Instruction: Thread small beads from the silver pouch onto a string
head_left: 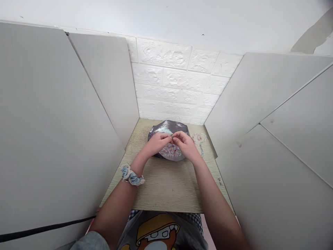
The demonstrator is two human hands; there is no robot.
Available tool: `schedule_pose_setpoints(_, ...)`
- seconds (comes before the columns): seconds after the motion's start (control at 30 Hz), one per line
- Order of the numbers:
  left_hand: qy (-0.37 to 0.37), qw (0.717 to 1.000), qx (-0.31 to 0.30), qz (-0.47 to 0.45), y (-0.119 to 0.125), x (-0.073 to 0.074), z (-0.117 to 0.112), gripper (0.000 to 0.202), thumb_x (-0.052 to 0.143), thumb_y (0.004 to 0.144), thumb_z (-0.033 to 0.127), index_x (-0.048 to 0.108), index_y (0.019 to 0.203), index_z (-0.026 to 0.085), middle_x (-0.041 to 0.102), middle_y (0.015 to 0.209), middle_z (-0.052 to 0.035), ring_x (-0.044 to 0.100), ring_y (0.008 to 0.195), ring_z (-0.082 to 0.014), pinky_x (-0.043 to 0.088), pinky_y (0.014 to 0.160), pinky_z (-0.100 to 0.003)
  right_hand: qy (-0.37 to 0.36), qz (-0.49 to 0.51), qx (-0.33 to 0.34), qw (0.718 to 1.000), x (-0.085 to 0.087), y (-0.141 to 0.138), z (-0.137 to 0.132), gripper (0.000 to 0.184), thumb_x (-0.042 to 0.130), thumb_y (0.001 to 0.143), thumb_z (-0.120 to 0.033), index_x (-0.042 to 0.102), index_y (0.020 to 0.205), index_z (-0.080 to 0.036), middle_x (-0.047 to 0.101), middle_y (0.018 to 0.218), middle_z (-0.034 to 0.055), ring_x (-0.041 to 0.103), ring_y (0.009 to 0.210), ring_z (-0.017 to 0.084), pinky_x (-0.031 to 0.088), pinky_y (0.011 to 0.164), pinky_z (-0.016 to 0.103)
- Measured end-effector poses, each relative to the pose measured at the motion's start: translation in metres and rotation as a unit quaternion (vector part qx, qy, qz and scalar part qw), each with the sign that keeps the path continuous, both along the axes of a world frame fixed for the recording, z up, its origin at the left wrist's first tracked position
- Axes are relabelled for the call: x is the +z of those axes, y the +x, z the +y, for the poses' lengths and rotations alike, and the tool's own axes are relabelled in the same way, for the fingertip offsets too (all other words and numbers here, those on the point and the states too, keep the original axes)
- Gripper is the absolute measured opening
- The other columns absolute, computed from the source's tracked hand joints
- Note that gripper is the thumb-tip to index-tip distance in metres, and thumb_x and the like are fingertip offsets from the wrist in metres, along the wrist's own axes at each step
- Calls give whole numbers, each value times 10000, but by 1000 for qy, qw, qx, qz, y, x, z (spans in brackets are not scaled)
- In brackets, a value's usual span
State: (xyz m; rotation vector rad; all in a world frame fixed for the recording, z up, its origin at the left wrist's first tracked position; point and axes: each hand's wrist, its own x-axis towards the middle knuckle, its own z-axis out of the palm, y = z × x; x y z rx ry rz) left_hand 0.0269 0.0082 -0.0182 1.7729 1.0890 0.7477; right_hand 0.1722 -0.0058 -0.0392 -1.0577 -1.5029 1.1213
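A shiny grey pouch lies open at the far end of the wooden desk, with many small coloured beads spread inside it. My left hand and my right hand meet just above the beads, fingertips pinched together on something tiny that I cannot make out. A blue scrunchie sits on my left wrist.
A beaded string lies on the desk to the right of the pouch. White partition panels close in both sides, and a white brick-pattern wall stands behind. A black cable runs at the lower left.
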Motion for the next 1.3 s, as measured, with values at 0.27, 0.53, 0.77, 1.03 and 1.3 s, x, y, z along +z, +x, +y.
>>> schedule_pose_setpoints(0.27, 10, 1000, 0, 8, 0, -1, 1, 282, 397, 707, 374, 481, 576, 138, 372, 542, 21, 321, 526, -85, 250, 486, -209, 4, -15, -7, 1000, -1, -1, 1, 97, 463, 730, -278, 497, 782, -204, 552, 749, -4, 528, 727, 123, 417, 670, 255)
schedule_pose_setpoints(0.53, 21, 999, -4, 33, -3, -2, 2, 357, 395, 712, 442, 476, 547, 136, 308, 519, 22, 276, 510, -82, 212, 469, -214, 24, -92, -36, 995, 2, 1, -2, 121, 452, 730, -273, 538, 787, -210, 589, 767, 2, 541, 736, 132, 410, 653, 257)
schedule_pose_setpoints(0.77, 17, 999, -8, 34, -3, 1, 0, 357, 407, 708, 427, 367, 487, 150, 278, 492, 26, 253, 467, -71, 202, 442, -214, 46, -110, -55, 991, 1, 2, -2, 123, 485, 716, -284, 578, 751, -211, 608, 756, 5, 547, 722, 144, 411, 644, 268)
schedule_pose_setpoints(1.03, 2, 1000, -15, 21, -2, -1, 1, 372, 410, 716, 463, 452, 534, 141, 375, 492, 21, 348, 463, -76, 263, 438, -204, 141, -170, -90, 971, 4, 5, -2, 114, 496, 726, -249, 596, 683, -213, 588, 719, 13, 520, 696, 149, 390, 644, 283)
schedule_pose_setpoints(1.3, -8, 998, -46, -36, -1, 2, 0, 369, 404, 740, 456, 571, 719, 127, 527, 683, -20, 479, 659, -115, 359, 577, -215, 175, -123, -67, 975, 4, 2, -2, 121, 457, 756, -215, 578, 751, -210, 535, 906, 41, 518, 799, 150, 422, 657, 279)
